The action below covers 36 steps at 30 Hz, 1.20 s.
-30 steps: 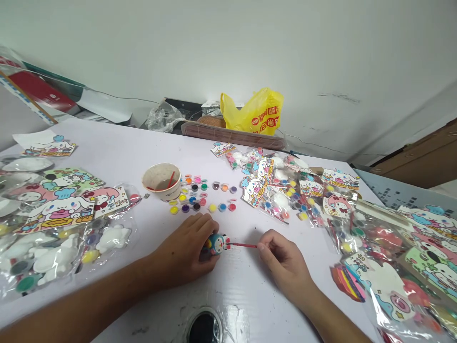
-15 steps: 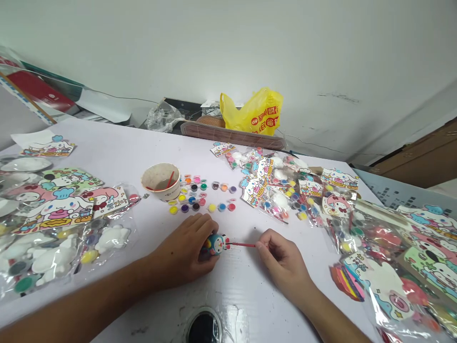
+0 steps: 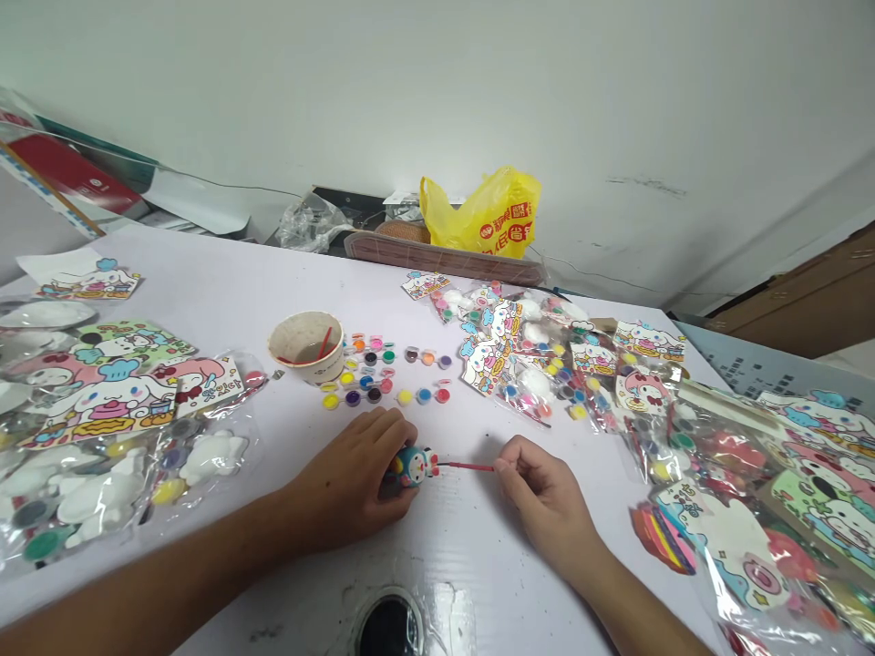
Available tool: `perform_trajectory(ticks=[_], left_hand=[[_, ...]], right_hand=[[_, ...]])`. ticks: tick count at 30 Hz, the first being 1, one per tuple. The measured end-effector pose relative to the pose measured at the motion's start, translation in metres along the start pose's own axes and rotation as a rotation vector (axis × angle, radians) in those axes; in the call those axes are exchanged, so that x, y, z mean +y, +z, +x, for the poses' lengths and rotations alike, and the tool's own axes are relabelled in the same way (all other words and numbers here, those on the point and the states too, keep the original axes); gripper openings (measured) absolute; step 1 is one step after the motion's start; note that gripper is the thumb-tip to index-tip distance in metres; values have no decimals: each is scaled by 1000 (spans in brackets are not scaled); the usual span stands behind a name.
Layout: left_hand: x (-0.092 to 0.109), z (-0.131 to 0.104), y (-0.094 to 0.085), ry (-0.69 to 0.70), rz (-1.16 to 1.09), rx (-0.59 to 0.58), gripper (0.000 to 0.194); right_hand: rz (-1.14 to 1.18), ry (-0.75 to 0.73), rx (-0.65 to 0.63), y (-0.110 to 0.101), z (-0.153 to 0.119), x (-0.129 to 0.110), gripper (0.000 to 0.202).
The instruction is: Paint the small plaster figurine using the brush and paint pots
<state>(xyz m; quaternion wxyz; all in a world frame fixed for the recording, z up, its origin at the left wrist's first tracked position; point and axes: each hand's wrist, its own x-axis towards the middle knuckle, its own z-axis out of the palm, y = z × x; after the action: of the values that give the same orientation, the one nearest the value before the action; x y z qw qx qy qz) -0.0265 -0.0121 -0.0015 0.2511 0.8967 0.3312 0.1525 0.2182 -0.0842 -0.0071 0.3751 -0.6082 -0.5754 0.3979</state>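
Note:
Near the middle of the white table, my left hand (image 3: 359, 474) is closed around a small painted figurine (image 3: 416, 465), blue with a white face and red and black parts at its right end. My right hand (image 3: 547, 497) pinches a thin red paintbrush (image 3: 473, 466) by its right end. The brush lies level, its dark tip pointing left at the figurine's right end; whether it touches is too small to tell. Behind my left hand stand small open paint pots (image 3: 375, 394) in several colours. A paper cup (image 3: 306, 346) with murky water and red sticks stands left of them.
Clear packets with white figures and paints (image 3: 109, 483) cover the left side; more packets (image 3: 537, 383) spread over the right. Coloured strips (image 3: 663, 539) lie near my right forearm. A yellow plastic bag (image 3: 478, 219) sits behind the back edge. A round black-centred opening (image 3: 391, 629) is at the front.
The brush and my right hand have shifted very slightly to the right, its tip drawn back a little from the figurine. My left hand holds the figurine as before.

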Motion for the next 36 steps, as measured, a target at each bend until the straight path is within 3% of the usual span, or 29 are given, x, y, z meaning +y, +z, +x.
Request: perform_trajectory(ticks=[36], left_hand=[[-1, -1, 0, 28, 2, 18, 21]], right_hand=[[40, -9, -19, 0, 1, 0, 31]])
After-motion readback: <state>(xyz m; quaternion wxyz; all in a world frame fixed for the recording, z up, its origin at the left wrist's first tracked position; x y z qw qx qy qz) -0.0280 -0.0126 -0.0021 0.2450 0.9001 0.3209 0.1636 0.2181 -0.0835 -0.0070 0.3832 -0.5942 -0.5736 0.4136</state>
